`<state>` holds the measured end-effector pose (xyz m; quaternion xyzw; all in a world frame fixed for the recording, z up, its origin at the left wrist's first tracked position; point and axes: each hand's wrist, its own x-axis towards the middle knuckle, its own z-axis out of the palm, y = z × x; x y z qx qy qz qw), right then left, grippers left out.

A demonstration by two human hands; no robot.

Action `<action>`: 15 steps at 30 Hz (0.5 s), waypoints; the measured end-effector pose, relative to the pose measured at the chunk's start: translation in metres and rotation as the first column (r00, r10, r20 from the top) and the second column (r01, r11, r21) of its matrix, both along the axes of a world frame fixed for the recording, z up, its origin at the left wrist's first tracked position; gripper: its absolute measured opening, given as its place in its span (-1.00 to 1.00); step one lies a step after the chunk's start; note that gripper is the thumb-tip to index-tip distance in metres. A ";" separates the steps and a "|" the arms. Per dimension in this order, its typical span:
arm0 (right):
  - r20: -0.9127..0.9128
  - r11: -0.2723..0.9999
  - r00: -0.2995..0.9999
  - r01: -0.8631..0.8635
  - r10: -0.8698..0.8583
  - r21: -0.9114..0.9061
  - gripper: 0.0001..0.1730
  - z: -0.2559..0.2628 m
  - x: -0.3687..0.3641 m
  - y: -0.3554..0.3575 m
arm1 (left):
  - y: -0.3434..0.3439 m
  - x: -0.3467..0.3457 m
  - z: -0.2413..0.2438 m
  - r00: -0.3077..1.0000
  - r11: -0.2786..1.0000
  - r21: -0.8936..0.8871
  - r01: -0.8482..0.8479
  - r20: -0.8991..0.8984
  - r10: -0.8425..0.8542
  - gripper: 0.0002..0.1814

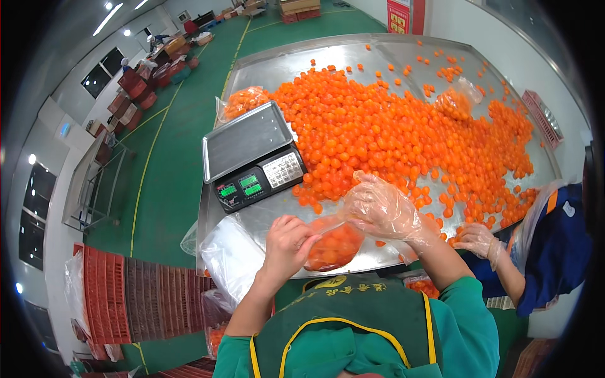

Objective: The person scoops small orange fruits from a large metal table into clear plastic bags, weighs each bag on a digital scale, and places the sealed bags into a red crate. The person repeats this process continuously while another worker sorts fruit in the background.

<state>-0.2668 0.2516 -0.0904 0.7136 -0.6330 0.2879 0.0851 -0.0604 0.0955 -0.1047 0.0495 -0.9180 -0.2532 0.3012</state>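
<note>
My left hand point(287, 245), bare, pinches one side of the mouth of a clear plastic bag point(335, 245) that holds orange cherry tomatoes. On the bag's other side, my right hand point(378, 208), in a clear disposable glove, grips the top of the bag. The bag rests at the near edge of a steel table. Beyond my hands a large heap of orange cherry tomatoes point(368, 127) spreads over the table. A digital scale point(248, 137) with a bare steel pan and lit green displays stands left of the heap.
Filled bags lie behind the scale point(246, 100) and on the heap point(454, 101). Clear plastic bags point(231, 255) lie at the table's near left corner. Stacked plastic crates point(156, 297) stand left. At right, a co-worker's gloved hand point(478, 240) touches the tomatoes.
</note>
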 end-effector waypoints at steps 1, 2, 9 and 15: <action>-0.004 1.000 1.000 0.010 -0.010 0.013 -0.82 -0.002 0.000 0.000 | -0.001 0.000 -0.003 1.000 1.000 0.028 0.013 -0.004 -0.013 -0.84; 0.013 1.000 1.000 0.004 -0.005 0.020 -0.81 -0.003 0.000 0.000 | -0.001 -0.001 -0.004 1.000 0.999 0.035 0.014 -0.003 -0.014 -0.85; -0.037 0.999 0.999 0.004 -0.002 0.044 -0.79 0.012 0.017 -0.008 | -0.001 0.002 -0.001 0.999 0.996 -0.088 0.009 -0.035 -0.012 -0.87; 0.002 0.998 0.999 0.042 -0.042 0.045 -0.81 0.011 0.024 -0.012 | 0.001 0.003 -0.008 0.997 0.993 -0.109 -0.037 -0.067 0.030 -0.87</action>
